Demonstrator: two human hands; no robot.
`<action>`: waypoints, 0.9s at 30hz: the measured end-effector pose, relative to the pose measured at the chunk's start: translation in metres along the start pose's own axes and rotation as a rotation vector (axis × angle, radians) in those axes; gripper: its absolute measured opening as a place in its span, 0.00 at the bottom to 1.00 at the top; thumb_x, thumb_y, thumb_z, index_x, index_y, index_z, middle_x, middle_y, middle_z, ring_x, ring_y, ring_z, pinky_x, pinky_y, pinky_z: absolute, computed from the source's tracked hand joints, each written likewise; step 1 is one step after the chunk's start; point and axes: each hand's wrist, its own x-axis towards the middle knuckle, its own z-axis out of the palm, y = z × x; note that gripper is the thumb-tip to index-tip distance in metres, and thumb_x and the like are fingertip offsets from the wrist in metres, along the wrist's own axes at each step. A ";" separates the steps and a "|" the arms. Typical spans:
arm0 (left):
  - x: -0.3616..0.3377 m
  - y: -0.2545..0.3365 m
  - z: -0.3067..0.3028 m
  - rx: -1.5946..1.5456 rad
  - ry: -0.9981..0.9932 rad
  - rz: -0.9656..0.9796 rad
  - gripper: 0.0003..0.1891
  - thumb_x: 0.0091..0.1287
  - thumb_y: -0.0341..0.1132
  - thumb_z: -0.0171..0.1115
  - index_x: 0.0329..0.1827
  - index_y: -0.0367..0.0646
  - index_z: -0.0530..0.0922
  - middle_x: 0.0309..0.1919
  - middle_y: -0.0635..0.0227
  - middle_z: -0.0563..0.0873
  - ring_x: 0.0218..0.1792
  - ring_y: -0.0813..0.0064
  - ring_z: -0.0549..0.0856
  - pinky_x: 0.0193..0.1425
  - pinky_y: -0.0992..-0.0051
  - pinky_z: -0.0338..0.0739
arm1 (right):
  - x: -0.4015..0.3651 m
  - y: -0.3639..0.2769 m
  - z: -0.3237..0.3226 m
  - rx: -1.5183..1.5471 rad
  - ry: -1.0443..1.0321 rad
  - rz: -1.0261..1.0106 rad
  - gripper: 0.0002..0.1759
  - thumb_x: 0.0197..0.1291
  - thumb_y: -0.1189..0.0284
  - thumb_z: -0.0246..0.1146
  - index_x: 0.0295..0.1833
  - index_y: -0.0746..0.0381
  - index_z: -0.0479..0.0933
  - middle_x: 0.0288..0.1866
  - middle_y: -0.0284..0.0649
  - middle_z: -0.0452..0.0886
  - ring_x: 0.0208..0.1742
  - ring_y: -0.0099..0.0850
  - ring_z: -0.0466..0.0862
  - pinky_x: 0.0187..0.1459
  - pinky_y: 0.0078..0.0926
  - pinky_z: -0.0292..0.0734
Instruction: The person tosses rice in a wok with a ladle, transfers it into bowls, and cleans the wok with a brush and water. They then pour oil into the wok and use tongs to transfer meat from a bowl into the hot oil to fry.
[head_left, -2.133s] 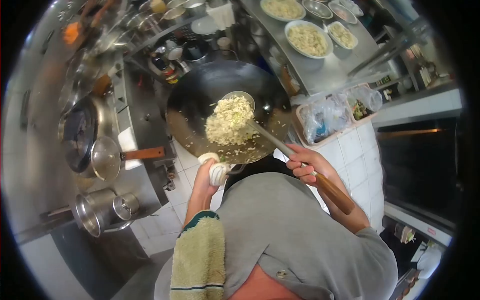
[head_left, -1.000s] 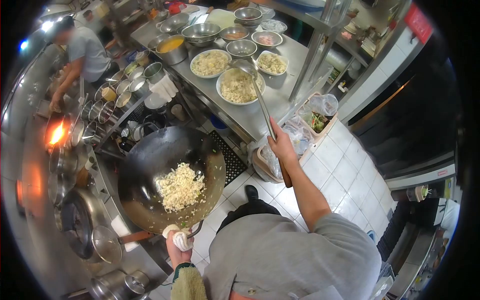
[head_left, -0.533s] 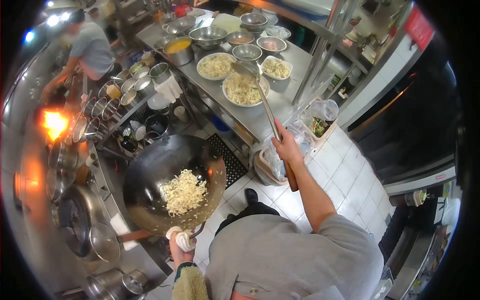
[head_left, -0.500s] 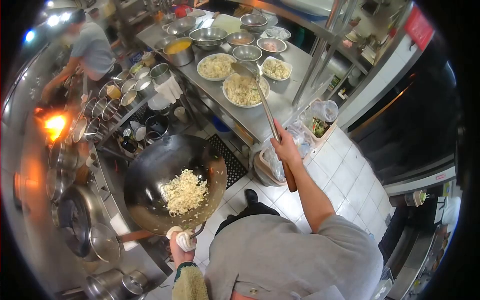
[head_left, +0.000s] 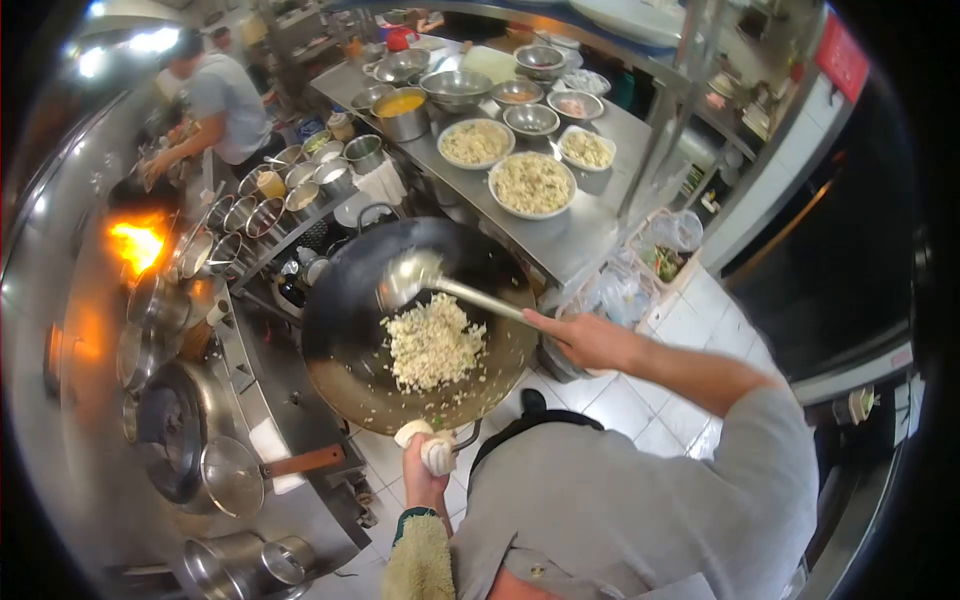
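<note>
A white-tiled floor [head_left: 705, 316] spreads beside a steel table [head_left: 590, 235], with bright lights [head_left: 155, 40] at upper left.

A commercial kitchen: bright orange cooking flame [head_left: 138, 246], round black metal wok [head_left: 345, 290], long grey steel counter [head_left: 592, 228], round silver metal bowls [head_left: 456, 88], white square floor tiles [head_left: 620, 406]

One wide view, mounted on my head, faces forward and steeply down past my shirt [head_left: 640, 480]. My left hand [head_left: 420, 472], right hand [head_left: 592, 340] and the wok [head_left: 345, 320] fall at close range; the counter [head_left: 598, 228] stands farther off.
</note>
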 end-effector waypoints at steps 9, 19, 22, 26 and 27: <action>-0.014 0.028 0.006 -0.316 -0.152 -0.038 0.11 0.62 0.38 0.54 0.43 0.44 0.74 0.32 0.58 0.83 0.30 0.61 0.84 0.22 0.70 0.78 | -0.043 -0.045 0.009 0.556 0.096 0.052 0.39 0.63 0.72 0.57 0.77 0.53 0.49 0.22 0.46 0.74 0.19 0.36 0.76 0.24 0.34 0.73; 0.017 0.011 0.051 -0.151 -0.271 0.117 0.14 0.65 0.36 0.49 0.49 0.40 0.74 0.38 0.56 0.85 0.38 0.61 0.86 0.33 0.66 0.82 | -0.050 -0.077 -0.010 0.872 0.274 0.283 0.37 0.64 0.72 0.59 0.76 0.57 0.52 0.25 0.31 0.71 0.14 0.18 0.67 0.14 0.20 0.65; 0.017 0.048 0.064 -0.229 -0.311 0.036 0.13 0.65 0.36 0.50 0.49 0.42 0.74 0.41 0.54 0.84 0.38 0.60 0.86 0.30 0.66 0.81 | -0.038 -0.091 -0.018 0.914 0.260 0.298 0.37 0.63 0.74 0.57 0.76 0.57 0.53 0.23 0.29 0.69 0.15 0.16 0.66 0.13 0.18 0.65; -0.002 0.055 0.068 -0.148 -0.227 0.077 0.10 0.64 0.35 0.52 0.42 0.37 0.74 0.34 0.56 0.84 0.31 0.62 0.85 0.27 0.68 0.79 | -0.029 -0.110 -0.033 0.830 0.260 0.296 0.34 0.64 0.75 0.54 0.76 0.58 0.54 0.22 0.29 0.68 0.14 0.17 0.66 0.12 0.19 0.64; 0.004 0.042 0.063 -0.048 -0.168 0.098 0.10 0.64 0.34 0.52 0.41 0.36 0.74 0.34 0.55 0.83 0.31 0.63 0.84 0.26 0.68 0.79 | -0.028 -0.105 -0.040 0.818 0.267 0.304 0.34 0.64 0.76 0.54 0.75 0.57 0.55 0.21 0.29 0.67 0.13 0.16 0.65 0.12 0.18 0.64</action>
